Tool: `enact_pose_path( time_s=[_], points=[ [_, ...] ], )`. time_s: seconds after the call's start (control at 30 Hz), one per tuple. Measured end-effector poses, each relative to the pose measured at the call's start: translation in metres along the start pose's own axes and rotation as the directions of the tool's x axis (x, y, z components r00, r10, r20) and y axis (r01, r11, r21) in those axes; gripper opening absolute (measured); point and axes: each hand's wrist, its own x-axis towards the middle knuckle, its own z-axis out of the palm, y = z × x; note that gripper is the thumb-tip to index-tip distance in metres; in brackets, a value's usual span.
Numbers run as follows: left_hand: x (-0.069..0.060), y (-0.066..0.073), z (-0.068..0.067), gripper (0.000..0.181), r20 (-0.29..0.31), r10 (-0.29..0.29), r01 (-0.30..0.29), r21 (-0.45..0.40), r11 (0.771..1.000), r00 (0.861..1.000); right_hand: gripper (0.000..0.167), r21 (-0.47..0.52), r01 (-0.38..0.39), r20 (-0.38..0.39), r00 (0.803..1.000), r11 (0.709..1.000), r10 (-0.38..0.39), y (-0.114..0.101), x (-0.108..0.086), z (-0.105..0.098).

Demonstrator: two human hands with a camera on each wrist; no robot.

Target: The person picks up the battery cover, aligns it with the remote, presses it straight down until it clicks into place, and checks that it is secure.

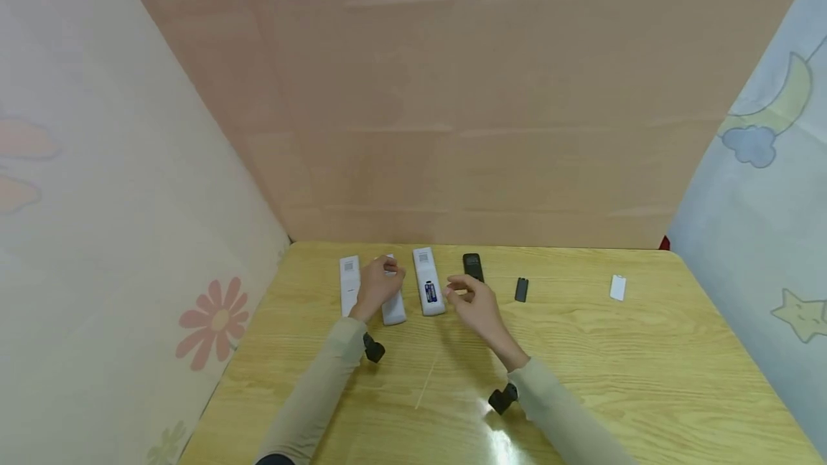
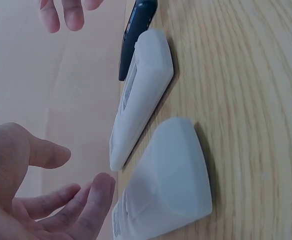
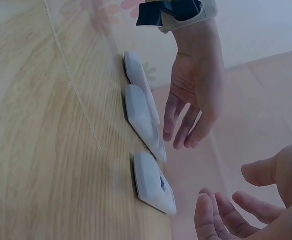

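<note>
You are at a wood-grain tabletop [image 1: 646, 372] closed in like a booth: a creased tan backdrop [image 1: 465, 92] faces you, and pale walls [image 1: 129, 128] printed with flowers [image 1: 220, 320], a moon [image 1: 796, 92] and a star [image 1: 803, 316] flank you. You cannot tell the wider room's kind.

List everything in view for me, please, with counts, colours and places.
Wooden table: one, yellowish, foreground
Creased backdrop: one, brown, behind
Patterned walls: two, pale, either side
Long plastic remote, bay open: one, white, table's back
Cylindrical batteries: apparently two, blue, in that bay
Other long remotes: two, white, left of it
Slim plastic remote: one, black, right of white remotes
Small rectangular cover: one, black, right of black remote
Flat rectangular cover: one, white, farthest right
Unclear object: one, red, table's far right corner
Thin line: one, pale, on table
Wrist devices: two, black, one per wrist
Sleeves: two, beige, forearms
Left hand: one, bare, over middle white remote
Right hand: one, bare, near black remote
</note>
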Motion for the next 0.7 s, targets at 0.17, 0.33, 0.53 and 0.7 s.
enact_pose_path(
  time_s=[0.17, 0.33, 0.53, 0.7],
  points=[
    [-0.001, 0.001, 0.001, 0.036, 0.014, 0.004, -0.003, -0.021, 1.000, 1.000, 0.033, -0.006, -0.027, -0.008, 1.000, 1.000, 0.027, 0.001, 0.002, -0.009],
    [0.001, 0.004, 0.006, 0.038, 0.050, -0.019, 0.022, -0.054, 0.998, 0.999, 0.035, 0.001, -0.021, -0.024, 0.999, 1.000, 0.021, 0.003, 0.006, -0.017],
    [0.006, 0.004, 0.015, 0.041, 0.093, -0.067, 0.071, -0.033, 0.997, 0.993, 0.030, 0.056, -0.012, -0.075, 0.997, 0.998, 0.016, 0.008, 0.005, -0.024],
    [0.009, 0.005, 0.023, 0.041, 0.087, -0.074, 0.075, -0.016, 0.997, 0.993, 0.032, 0.039, 0.024, -0.086, 0.996, 0.999, -0.020, 0.012, 0.003, -0.032]
  ],
)
